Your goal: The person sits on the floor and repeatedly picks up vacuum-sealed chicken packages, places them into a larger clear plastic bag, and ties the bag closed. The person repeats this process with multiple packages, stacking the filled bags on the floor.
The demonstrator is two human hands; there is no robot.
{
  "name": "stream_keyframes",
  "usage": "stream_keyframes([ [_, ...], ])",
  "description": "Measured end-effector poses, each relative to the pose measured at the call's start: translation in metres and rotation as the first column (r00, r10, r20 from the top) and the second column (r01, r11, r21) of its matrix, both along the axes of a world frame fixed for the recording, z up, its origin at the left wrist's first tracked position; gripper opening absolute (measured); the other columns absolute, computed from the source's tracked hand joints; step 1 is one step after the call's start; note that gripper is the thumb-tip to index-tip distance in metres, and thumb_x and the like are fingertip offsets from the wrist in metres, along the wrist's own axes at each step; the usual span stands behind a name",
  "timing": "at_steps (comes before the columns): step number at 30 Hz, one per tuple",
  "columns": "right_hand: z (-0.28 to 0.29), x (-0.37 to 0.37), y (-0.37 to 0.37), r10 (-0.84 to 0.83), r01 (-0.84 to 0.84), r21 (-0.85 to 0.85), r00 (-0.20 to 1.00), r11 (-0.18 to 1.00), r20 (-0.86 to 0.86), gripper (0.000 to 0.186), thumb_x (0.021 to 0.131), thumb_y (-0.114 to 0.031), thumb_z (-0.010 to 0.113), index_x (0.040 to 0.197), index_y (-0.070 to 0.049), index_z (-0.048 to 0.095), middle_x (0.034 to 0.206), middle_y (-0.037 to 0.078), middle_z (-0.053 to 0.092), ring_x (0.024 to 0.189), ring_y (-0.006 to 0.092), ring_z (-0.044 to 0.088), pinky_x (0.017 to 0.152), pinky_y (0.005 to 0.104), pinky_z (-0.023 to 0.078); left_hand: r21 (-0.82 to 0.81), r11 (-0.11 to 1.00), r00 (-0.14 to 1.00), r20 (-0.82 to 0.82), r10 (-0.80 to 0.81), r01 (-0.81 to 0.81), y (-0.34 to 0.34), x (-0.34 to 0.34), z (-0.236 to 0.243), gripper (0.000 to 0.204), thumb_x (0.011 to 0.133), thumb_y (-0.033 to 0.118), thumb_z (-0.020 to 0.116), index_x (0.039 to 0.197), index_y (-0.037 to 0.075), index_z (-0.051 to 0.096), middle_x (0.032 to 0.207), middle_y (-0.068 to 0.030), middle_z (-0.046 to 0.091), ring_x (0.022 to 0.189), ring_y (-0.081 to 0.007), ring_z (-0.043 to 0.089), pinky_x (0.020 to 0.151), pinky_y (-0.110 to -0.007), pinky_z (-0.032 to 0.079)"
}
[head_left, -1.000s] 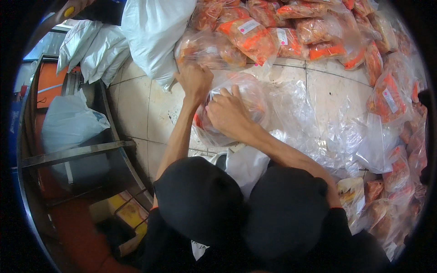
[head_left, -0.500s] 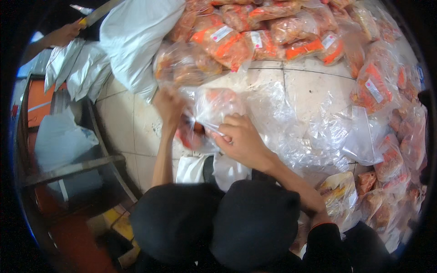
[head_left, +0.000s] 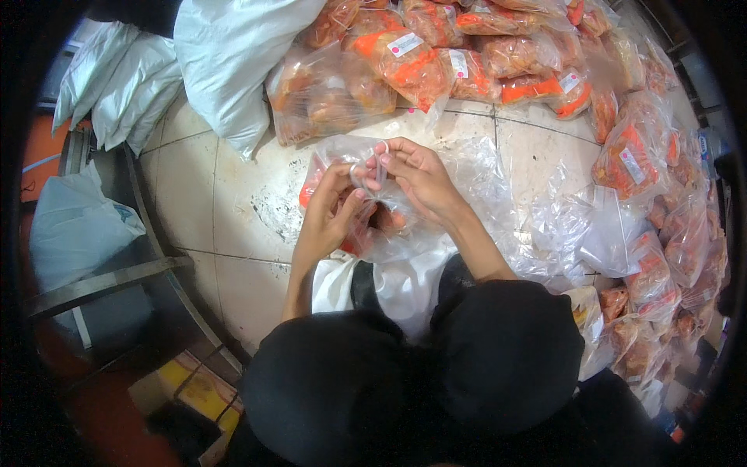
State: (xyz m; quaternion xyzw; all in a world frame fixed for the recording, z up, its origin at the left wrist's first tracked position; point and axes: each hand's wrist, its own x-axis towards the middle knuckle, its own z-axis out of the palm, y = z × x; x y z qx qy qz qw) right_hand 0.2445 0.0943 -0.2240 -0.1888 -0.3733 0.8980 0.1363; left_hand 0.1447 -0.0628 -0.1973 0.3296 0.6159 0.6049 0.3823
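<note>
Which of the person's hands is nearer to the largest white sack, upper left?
Left. The left hand is below and right of the sack; the right hand is farther right.

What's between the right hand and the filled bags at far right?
Loose clear plastic and some tiled floor lie between the right hand and filled bags; head view.

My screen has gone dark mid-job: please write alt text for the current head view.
A person's left hand and right hand hold translucent plastic loops over a clear bag with orange-red contents. Beyond and to the right, filled bags are piled on a tiled floor; white sacks are at upper left.
</note>
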Motion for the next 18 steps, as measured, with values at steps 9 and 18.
stream_keyframes([
  [9, -0.016, -0.003, -0.004, 0.031, -0.020, 0.312, 0.999, 0.950, -0.030, 0.027, 0.095, 0.000, 0.058, 0.122, 0.005, 0.058, 0.092, 0.010, 0.069, 0.080, 0.0136, 0.066, 0.077, 0.0276, 0.053, -0.069, 0.993, 0.985, -0.143, -0.099, 0.090, 0.002, -0.006, -0.016, 0.028, 0.100, 0.002, 0.050, 0.127, 0.004, 0.044, 0.083, -0.0043, 0.061, 0.075, -0.0100, 0.056, 0.068, -0.024, 0.046],
  [18, -0.012, 0.004, -0.004, 0.137, -0.035, 0.740, 0.988, 0.671, -0.077, 0.015, 0.095, -0.003, 0.060, 0.105, 0.007, 0.067, 0.091, 0.008, 0.067, 0.080, 0.0130, 0.064, 0.074, 0.0261, 0.053, -0.038, 0.999, 0.996, 0.094, 0.005, -0.002, 0.009, -0.007, -0.026, 0.029, 0.100, 0.002, 0.052, 0.113, 0.011, 0.028, 0.081, -0.0057, 0.061, 0.068, -0.0080, 0.056, 0.060, -0.022, 0.044],
])
